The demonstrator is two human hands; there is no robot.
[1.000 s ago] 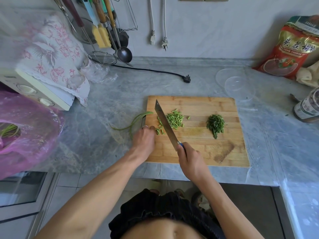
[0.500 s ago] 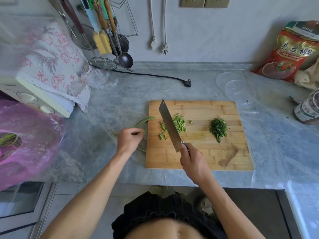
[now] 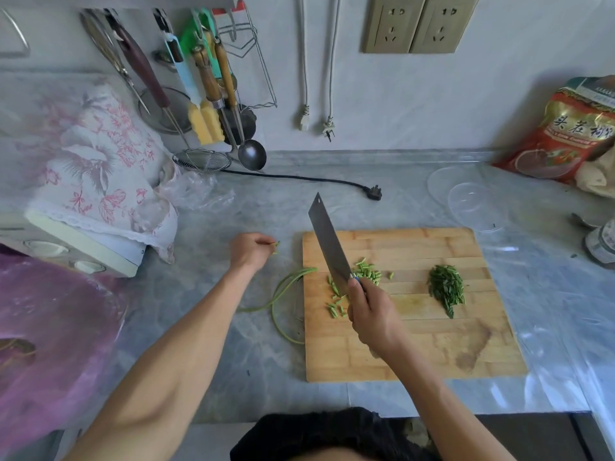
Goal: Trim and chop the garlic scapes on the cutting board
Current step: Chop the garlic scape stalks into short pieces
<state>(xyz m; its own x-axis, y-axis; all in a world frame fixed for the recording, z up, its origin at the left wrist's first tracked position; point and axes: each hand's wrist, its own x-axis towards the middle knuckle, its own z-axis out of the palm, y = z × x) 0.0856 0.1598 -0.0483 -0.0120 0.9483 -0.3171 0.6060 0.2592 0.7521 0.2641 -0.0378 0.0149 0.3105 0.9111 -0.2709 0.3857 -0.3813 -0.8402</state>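
A wooden cutting board [image 3: 432,347] lies on the grey counter. Short chopped garlic scape pieces [image 3: 367,271] are scattered on its left part, and a pile of finely cut dark greens [image 3: 446,287] sits to the right. My right hand [image 3: 371,314] grips a cleaver [image 3: 327,241] with the blade raised and pointing away over the board's left edge. My left hand [image 3: 249,252] hovers over the counter left of the board, pinching a small green scape bit [image 3: 276,247]. Long curved uncut scapes [image 3: 283,299] lie off the board's left edge.
A pink plastic bag [image 3: 50,344] sits at the left, and a cloth-covered appliance [image 3: 86,181] behind it. Utensils [image 3: 213,94] hang on the wall. A black plug [image 3: 374,193] lies behind the board. A clear lid [image 3: 469,197], a red bag [image 3: 565,128] and a jar [image 3: 602,244] stand at the right.
My left hand left the board, moved left over the counter and now pinches a small scape bit. My right hand lifted the cleaver off the chopped pieces.
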